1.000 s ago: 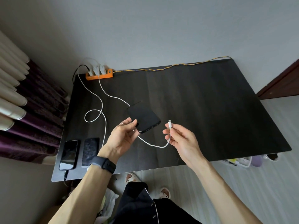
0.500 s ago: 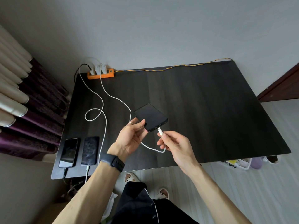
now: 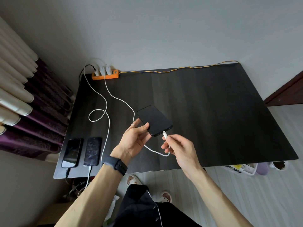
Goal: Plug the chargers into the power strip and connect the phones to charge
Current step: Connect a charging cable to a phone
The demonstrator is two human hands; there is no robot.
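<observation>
Touching phone port now, connector in right hand pinch grip, earlier apart; left hand clasping phone.

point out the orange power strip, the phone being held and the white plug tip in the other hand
orange power strip (image 3: 105,77), head view, on its orange front side.
held phone (image 3: 154,119), head view, on the middle of its dark screen.
white plug (image 3: 165,134), head view, on the connector's white body.
</observation>
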